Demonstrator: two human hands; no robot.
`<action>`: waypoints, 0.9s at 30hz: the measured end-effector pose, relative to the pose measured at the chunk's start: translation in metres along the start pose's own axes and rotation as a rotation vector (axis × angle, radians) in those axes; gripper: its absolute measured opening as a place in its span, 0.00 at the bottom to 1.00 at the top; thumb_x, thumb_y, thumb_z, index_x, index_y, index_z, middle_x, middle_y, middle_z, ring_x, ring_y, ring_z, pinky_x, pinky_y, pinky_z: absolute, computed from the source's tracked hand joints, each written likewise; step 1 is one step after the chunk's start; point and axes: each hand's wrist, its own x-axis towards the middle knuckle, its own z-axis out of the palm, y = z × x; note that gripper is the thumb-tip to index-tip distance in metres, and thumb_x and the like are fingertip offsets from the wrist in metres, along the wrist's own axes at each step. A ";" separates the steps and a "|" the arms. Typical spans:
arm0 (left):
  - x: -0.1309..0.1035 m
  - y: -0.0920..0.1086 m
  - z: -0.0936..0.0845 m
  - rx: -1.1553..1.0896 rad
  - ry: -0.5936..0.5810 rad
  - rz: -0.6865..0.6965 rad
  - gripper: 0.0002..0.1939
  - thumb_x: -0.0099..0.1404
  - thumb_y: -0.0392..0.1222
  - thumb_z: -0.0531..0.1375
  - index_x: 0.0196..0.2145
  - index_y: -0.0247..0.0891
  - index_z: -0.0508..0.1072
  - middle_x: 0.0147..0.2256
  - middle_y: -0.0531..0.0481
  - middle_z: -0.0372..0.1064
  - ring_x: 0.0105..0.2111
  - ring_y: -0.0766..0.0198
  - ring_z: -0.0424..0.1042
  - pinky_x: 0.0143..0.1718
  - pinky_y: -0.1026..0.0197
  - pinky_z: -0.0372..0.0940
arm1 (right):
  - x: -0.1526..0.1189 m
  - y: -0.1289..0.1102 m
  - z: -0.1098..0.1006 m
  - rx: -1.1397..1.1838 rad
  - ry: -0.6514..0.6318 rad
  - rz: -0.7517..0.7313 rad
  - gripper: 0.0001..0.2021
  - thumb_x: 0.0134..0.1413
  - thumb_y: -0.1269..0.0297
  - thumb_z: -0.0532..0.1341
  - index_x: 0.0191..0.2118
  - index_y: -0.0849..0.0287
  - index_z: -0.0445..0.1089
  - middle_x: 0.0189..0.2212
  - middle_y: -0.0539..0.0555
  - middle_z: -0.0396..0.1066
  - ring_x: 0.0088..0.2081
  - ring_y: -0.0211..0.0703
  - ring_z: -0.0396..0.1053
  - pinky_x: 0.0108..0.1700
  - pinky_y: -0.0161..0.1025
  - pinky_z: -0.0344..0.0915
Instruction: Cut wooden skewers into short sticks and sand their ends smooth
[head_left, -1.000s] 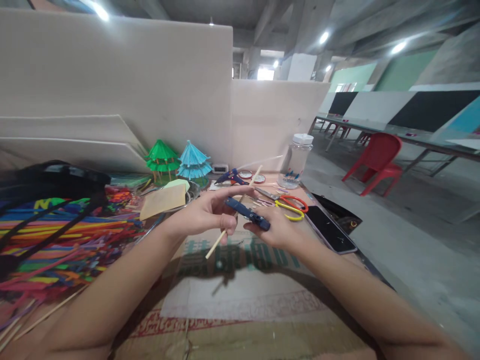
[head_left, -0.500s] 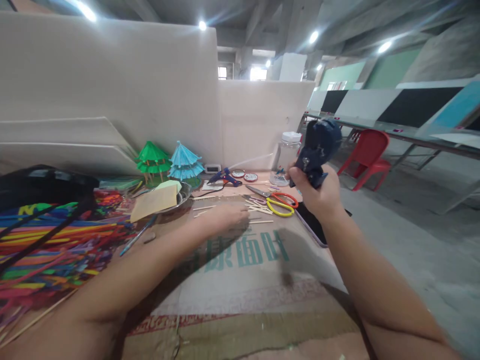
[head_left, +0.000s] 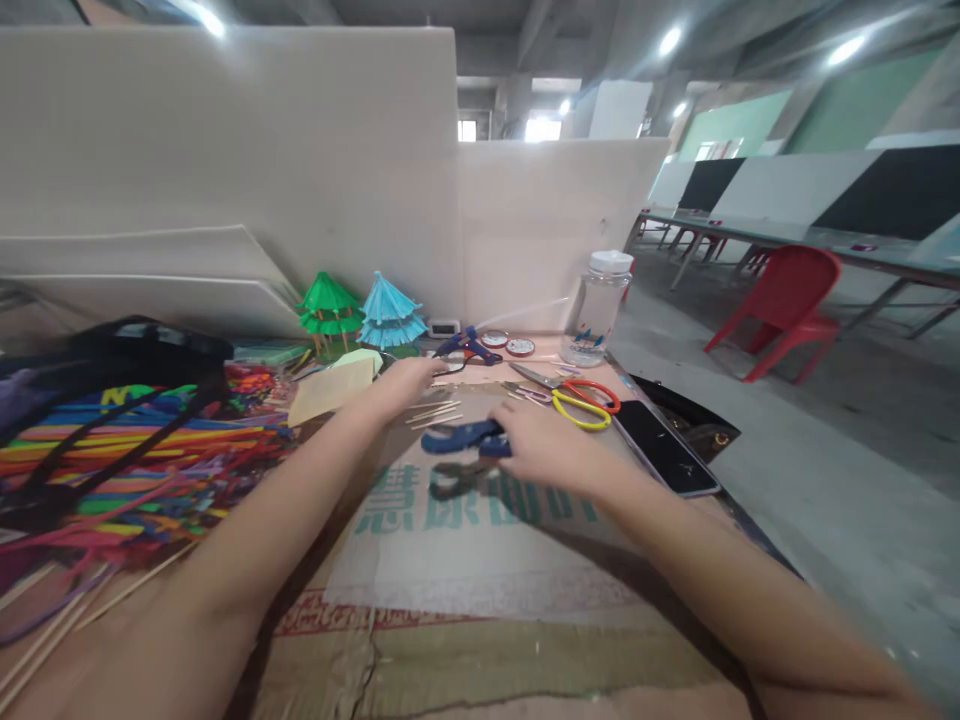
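Observation:
My right hand (head_left: 551,445) is closed on a dark blue hand tool (head_left: 461,437) with a hooked, jaw-like end pointing left. It is low over the printed sheet, and its exact kind is blurred. My left hand (head_left: 416,383) is stretched forward near the blue glue gun (head_left: 471,346); its fingertips are blurred, so I cannot tell if they hold anything. Several thin wooden sticks (head_left: 435,414) lie between my hands. Just beyond my right hand rest scissors (head_left: 581,408) with one red and one yellow handle loop. A phone (head_left: 666,450) lies to its right.
Green (head_left: 330,310) and blue (head_left: 390,315) paper-roofed models stand at the back. A clear jar (head_left: 596,310) with a white lid stands back right. Colourful strips (head_left: 142,460) and a black bag (head_left: 157,345) fill the left. White boards (head_left: 225,170) rise behind.
My right hand has brought the blue tool down and left, from raised to low over the sheet. My left hand has moved away from the sticks, left and forward towards the glue gun.

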 end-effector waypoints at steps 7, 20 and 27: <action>0.005 -0.014 0.033 0.052 0.017 0.072 0.18 0.72 0.46 0.60 0.56 0.36 0.70 0.56 0.41 0.68 0.53 0.52 0.71 0.54 0.43 0.69 | 0.002 -0.020 0.042 -0.161 -0.082 0.020 0.28 0.55 0.41 0.64 0.45 0.66 0.72 0.42 0.66 0.73 0.47 0.62 0.71 0.48 0.51 0.66; 0.018 -0.022 0.037 0.323 -0.062 -0.108 0.18 0.71 0.46 0.61 0.55 0.35 0.70 0.53 0.41 0.70 0.49 0.54 0.73 0.49 0.47 0.72 | 0.005 -0.022 0.050 -0.239 -0.110 -0.004 0.27 0.59 0.40 0.60 0.46 0.64 0.70 0.43 0.64 0.72 0.45 0.61 0.70 0.49 0.52 0.66; 0.017 -0.021 0.049 0.384 -0.078 -0.141 0.18 0.71 0.46 0.61 0.55 0.35 0.70 0.54 0.41 0.69 0.50 0.54 0.73 0.50 0.46 0.71 | 0.005 -0.024 0.050 -0.231 -0.090 -0.007 0.28 0.58 0.39 0.61 0.46 0.64 0.71 0.42 0.64 0.72 0.45 0.61 0.71 0.48 0.52 0.66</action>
